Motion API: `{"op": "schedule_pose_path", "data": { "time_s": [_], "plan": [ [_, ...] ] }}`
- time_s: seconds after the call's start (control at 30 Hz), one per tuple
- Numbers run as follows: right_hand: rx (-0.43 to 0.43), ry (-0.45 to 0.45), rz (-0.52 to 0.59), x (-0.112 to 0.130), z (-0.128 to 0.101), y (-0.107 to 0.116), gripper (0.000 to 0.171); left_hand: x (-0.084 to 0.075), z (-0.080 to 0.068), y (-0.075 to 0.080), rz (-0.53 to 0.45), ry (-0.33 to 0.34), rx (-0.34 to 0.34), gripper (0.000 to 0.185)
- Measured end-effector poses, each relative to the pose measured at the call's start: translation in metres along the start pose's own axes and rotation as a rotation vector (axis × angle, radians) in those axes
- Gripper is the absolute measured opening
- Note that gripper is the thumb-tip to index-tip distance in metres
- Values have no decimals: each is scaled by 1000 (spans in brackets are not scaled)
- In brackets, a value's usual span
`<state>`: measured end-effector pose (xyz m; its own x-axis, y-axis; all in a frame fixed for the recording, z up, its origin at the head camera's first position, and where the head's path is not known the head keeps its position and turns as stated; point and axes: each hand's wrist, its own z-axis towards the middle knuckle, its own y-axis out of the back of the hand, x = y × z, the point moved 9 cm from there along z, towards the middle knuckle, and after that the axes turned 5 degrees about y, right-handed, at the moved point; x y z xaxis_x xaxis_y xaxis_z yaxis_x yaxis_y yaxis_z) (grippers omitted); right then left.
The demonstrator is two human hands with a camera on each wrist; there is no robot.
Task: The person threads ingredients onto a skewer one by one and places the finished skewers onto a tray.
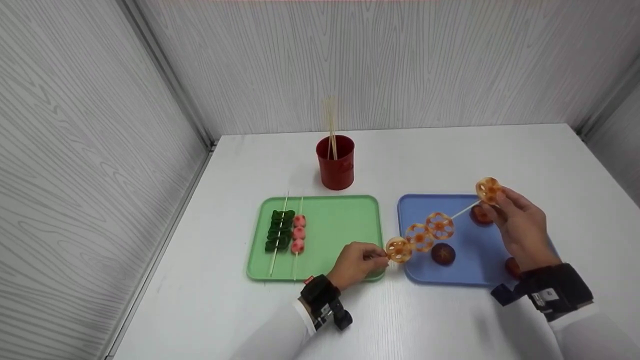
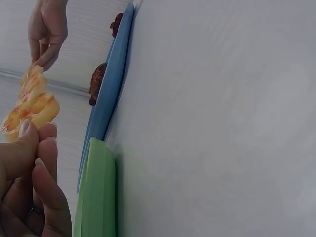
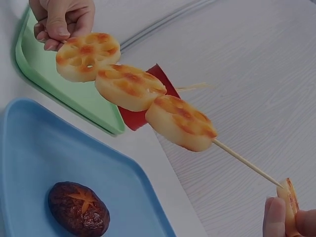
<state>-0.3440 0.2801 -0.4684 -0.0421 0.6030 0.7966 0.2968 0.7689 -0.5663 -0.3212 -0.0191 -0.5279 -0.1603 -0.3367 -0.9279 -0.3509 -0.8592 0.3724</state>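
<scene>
Holding a bamboo skewer at both ends: the left hand pinches the lower-left end, the right hand pinches a fourth lotus root slice at the upper-right tip. Neither hand is spread.

Key relation: the skewer's long axis runs diagonally across the head view, lower left to upper right, held in the air above the blue tray. Three lotus slices are already threaded and bunched toward the left-hand end. A bare length of stick lies between them and the fourth slice. That slice is nearest the right hand; the threaded ones are nearest the left hand.

View differences:
- Right wrist view: stick entering the slice edge is shown, pinched by fingertips; whether the tip is fully through cannot be told.
- Left wrist view: only the fingers against the end slice are shown; the stick itself is hidden.
- Head view only: mushrooms on the blue tray, green tray in the centre with two finished skewers, red cup of spare sticks behind it, all on the white worktop.
</scene>
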Motion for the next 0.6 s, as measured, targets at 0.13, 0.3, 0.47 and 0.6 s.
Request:
{"op": "schedule_pose_path", "data": {
  "time_s": [0.13,0.3,0.47,0.6],
  "plan": [
    [16,18,16,0,1,0,19,-6,-3,2,-14,8,-11,9],
    [31,17,47,-2,0,0,18,-2,-2,2,-6,7,-11,10],
    [45,-5,65,-3,0,-1,16,1,-1,3,4,-2,-12,12],
    [56,-28,53,-5,0,0,25,2,-1,5,13,-1,-15,12]
  ]
}}
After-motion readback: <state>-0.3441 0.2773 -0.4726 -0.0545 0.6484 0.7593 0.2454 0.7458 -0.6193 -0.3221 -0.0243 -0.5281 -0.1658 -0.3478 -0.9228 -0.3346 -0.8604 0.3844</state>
